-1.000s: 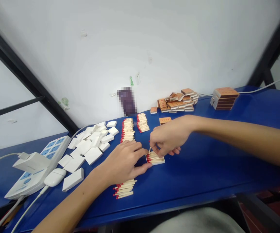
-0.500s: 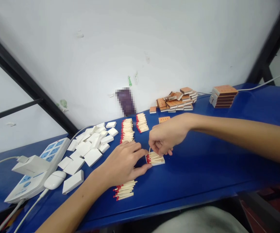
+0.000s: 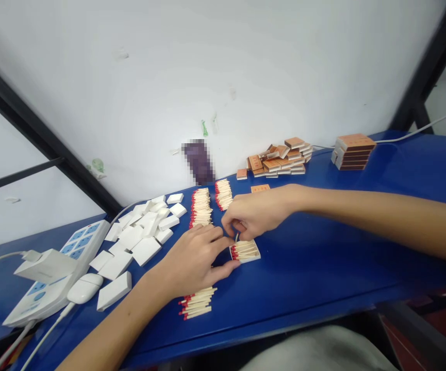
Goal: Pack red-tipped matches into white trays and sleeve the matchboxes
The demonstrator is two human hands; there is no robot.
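Observation:
A small white tray of red-tipped matches lies on the blue table. My left hand grips the tray's left end between thumb and fingers. My right hand hovers just above the tray's far edge, its fingers curled in a pinch on a match. A loose bundle of matches lies near the front edge, below my left wrist. Two more heaps of matches lie behind my hands.
Several white box trays are scattered at the left. A white power strip with a plugged charger and an earbud case sits at far left. Orange matchbox sleeves are piled by the wall, with a neat stack at right.
My right hand has shifted slightly left over the tray's far corner. My left hand keeps its hold on the tray.

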